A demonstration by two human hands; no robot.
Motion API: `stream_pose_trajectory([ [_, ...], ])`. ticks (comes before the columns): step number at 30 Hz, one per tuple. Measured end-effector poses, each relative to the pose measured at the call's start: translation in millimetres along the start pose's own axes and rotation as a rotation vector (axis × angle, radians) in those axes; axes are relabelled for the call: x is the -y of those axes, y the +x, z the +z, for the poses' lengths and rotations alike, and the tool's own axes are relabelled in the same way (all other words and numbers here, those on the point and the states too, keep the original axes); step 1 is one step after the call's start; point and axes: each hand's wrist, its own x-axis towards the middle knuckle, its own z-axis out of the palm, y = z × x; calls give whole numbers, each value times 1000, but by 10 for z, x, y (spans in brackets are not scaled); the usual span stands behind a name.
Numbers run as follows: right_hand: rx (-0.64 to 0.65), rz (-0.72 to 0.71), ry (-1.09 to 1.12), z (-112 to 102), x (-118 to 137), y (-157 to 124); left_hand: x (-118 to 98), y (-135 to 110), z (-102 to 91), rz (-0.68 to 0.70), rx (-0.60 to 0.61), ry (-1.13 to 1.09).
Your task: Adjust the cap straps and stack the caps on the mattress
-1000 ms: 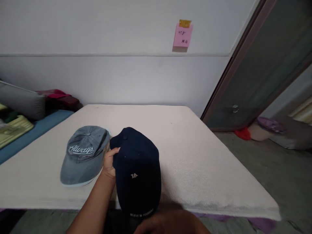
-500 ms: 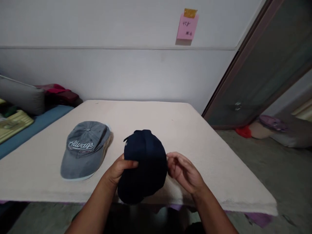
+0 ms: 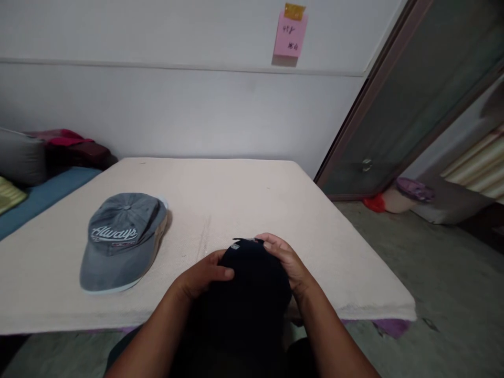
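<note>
1. We now have both hands on the navy baseball cap (image 3: 252, 283), which half a second ago only our left hand gripped while the right hovered open beside it.
2. Our left hand (image 3: 202, 275) is curled on the cap's left side, thumb lying across the crown.
3. Our right hand (image 3: 285, 262) has closed over the far right edge, fingers wrapped near a small tag at the back.
4. The cap has come nearer to us and lower, at the near edge of the cream mattress (image 3: 244, 205), so we judge it is under two-handed control.
5. The grey "Always" cap (image 3: 122, 239) lies untouched, well to the left.
</note>
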Motion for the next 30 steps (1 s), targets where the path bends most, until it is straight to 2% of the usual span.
stream_pose_trajectory([
  [6,-140,-101,-203,-85,-10,111,4,93,47,9,-237,104],
  [10,-194,-243,-321,-56,-37,197,-8,186,71,3,-243,136],
  [15,-184,-275,-440,-18,-106,305,23,233,47,48,-374,71],
  [18,-245,-354,-543,-22,-129,324,32,256,20,67,-366,187],
  [21,-310,-491,-675,-26,-110,285,44,286,-13,120,-407,402],
  [23,-278,-555,-766,-16,-92,245,61,310,-30,166,-441,549],
  [25,-184,-588,-880,4,-88,214,86,332,-35,213,-456,659],
  [28,-38,-606,-1057,28,-122,207,128,356,-15,271,-454,766],
  [30,-13,-613,-1131,30,-158,221,154,363,9,298,-456,821],
])
